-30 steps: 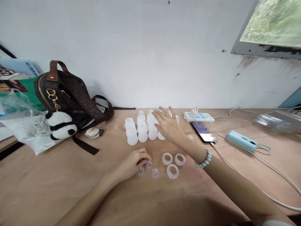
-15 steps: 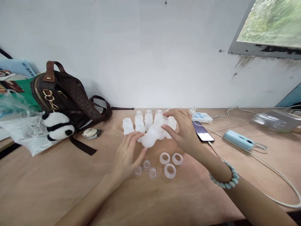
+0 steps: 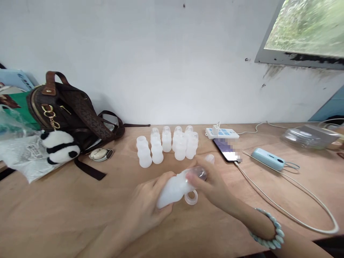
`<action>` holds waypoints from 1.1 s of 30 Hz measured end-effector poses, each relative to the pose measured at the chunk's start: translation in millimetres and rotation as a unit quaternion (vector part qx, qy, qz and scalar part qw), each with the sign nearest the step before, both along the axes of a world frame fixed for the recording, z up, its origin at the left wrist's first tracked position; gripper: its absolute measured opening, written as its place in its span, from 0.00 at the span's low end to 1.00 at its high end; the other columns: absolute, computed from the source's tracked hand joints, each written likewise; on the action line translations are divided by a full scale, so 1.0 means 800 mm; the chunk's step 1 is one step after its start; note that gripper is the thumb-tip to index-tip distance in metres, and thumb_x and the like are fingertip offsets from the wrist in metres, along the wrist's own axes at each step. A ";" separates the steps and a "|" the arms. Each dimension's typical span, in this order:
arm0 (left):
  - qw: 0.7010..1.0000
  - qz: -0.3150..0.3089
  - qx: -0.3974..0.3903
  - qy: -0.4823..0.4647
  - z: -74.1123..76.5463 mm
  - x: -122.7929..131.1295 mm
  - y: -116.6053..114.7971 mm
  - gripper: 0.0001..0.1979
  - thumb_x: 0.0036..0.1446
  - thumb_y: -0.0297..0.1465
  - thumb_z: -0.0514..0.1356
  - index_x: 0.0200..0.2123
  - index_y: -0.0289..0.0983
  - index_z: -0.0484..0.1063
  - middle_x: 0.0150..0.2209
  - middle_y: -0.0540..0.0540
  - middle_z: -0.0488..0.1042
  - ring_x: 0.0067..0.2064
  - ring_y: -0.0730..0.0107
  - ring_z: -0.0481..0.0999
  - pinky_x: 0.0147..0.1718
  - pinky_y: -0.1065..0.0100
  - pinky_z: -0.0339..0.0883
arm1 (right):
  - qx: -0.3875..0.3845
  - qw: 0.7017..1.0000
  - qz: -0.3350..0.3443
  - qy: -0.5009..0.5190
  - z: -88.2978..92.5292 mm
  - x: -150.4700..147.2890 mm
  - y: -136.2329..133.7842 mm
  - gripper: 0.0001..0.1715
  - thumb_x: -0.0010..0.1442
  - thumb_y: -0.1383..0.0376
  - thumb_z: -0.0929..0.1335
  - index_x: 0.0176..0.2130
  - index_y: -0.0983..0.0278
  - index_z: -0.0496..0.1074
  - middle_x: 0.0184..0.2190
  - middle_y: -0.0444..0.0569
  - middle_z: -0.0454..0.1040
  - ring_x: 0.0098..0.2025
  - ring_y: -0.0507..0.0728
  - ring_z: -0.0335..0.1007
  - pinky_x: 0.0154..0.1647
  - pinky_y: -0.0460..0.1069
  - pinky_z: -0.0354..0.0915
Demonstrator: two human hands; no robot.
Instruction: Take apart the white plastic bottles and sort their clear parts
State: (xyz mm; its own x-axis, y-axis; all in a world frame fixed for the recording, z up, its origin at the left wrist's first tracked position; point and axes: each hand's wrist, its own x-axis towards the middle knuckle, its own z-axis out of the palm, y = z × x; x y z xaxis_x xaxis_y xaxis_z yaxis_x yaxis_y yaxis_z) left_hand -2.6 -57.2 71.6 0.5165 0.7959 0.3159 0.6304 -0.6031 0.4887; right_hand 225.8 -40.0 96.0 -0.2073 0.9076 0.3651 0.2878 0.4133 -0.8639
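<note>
A frosted white baby bottle (image 3: 172, 188) lies tilted between my two hands over the table. My left hand (image 3: 146, 199) is wrapped around its lower body. The fingers of my right hand (image 3: 212, 181) close on the clear domed cap (image 3: 201, 173) at its upper end. Below the bottle, a translucent collar ring (image 3: 191, 202) rests on the table, partly covered. Behind my hands stand several similar bottles with clear caps (image 3: 180, 147). The leftmost bottle (image 3: 145, 156) has an open top. Another clear dome (image 3: 210, 158) shows just beyond my right hand.
A brown backpack (image 3: 80, 111) with a panda plush (image 3: 60, 147) stands left, near a computer mouse (image 3: 100, 154). To the right are a power strip (image 3: 223, 133), a phone (image 3: 226, 150), a light-blue device (image 3: 268, 159), a white cable (image 3: 285, 218) and clear plastic packaging (image 3: 310, 137).
The bottle has moved down and nearer to me. My left hand has gone from fingertip contact to a full grasp. The small clear pieces and other rings are now hidden behind my hands.
</note>
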 end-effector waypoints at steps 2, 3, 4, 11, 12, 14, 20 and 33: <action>0.998 0.042 -0.036 -0.041 -0.001 -0.014 0.001 0.25 0.53 0.32 0.60 0.55 0.45 0.63 0.43 0.49 0.79 0.40 0.59 0.79 0.36 0.66 0.71 | 0.079 0.988 -0.128 0.027 0.020 0.032 0.014 0.16 0.62 0.55 0.66 0.28 0.61 0.62 0.22 0.41 0.64 0.24 0.51 0.61 0.24 0.46 0.58; 0.995 0.072 -0.045 -0.057 -0.001 -0.023 0.004 0.23 0.54 0.35 0.61 0.54 0.43 0.64 0.43 0.48 0.79 0.40 0.58 0.79 0.36 0.65 0.72 | 0.118 0.972 -0.201 0.027 0.030 0.050 0.022 0.15 0.61 0.56 0.65 0.28 0.60 0.62 0.21 0.40 0.62 0.23 0.50 0.59 0.24 0.45 0.57; 0.991 0.102 -0.049 -0.072 -0.001 -0.030 0.006 0.22 0.55 0.38 0.61 0.53 0.42 0.65 0.43 0.48 0.79 0.40 0.58 0.78 0.36 0.65 0.72 | 0.142 0.954 -0.263 -0.001 0.039 0.068 0.030 0.13 0.61 0.56 0.66 0.29 0.60 0.64 0.21 0.40 0.62 0.23 0.50 0.58 0.24 0.45 0.56; 0.985 0.152 -0.041 -0.077 0.007 -0.039 0.017 0.23 0.56 0.44 0.60 0.52 0.41 0.66 0.41 0.49 0.78 0.39 0.58 0.77 0.36 0.65 0.71 | 0.030 0.861 -0.263 -0.435 0.022 0.134 0.053 0.11 0.59 0.56 0.67 0.39 0.59 0.72 0.25 0.44 0.72 0.26 0.56 0.68 0.24 0.47 0.55; 0.985 0.153 -0.045 -0.069 0.007 -0.035 0.018 0.23 0.56 0.44 0.60 0.53 0.41 0.65 0.42 0.48 0.78 0.39 0.58 0.77 0.36 0.64 0.71 | 0.009 0.841 -0.246 -0.482 0.011 0.135 0.055 0.10 0.58 0.58 0.67 0.39 0.60 0.72 0.28 0.46 0.74 0.28 0.57 0.70 0.24 0.47 0.55; 0.985 0.153 -0.052 -0.054 0.007 -0.028 0.020 0.24 0.56 0.44 0.60 0.53 0.41 0.65 0.41 0.47 0.78 0.39 0.57 0.77 0.35 0.63 0.70 | -0.006 0.817 -0.204 -0.540 -0.011 0.134 0.059 0.09 0.56 0.63 0.69 0.39 0.61 0.72 0.31 0.49 0.75 0.30 0.59 0.72 0.23 0.46 0.54; 0.991 0.121 -0.052 -0.034 0.009 -0.010 0.033 0.21 0.56 0.41 0.60 0.51 0.39 0.66 0.31 0.51 0.76 0.30 0.62 0.75 0.29 0.67 0.67 | 0.002 0.821 -0.154 -0.550 -0.041 0.128 0.074 0.14 0.57 0.69 0.69 0.45 0.62 0.72 0.37 0.51 0.76 0.31 0.57 0.73 0.24 0.47 0.56; 0.951 0.042 0.259 0.165 -0.007 0.009 0.051 0.26 0.59 0.27 0.55 0.61 0.36 0.60 0.41 0.42 0.77 0.39 0.56 0.77 0.37 0.61 0.69 | -0.117 0.986 0.088 -0.076 -0.009 0.005 0.023 0.19 0.65 0.53 0.62 0.49 0.63 0.64 0.27 0.44 0.74 0.26 0.52 0.69 0.26 0.46 0.61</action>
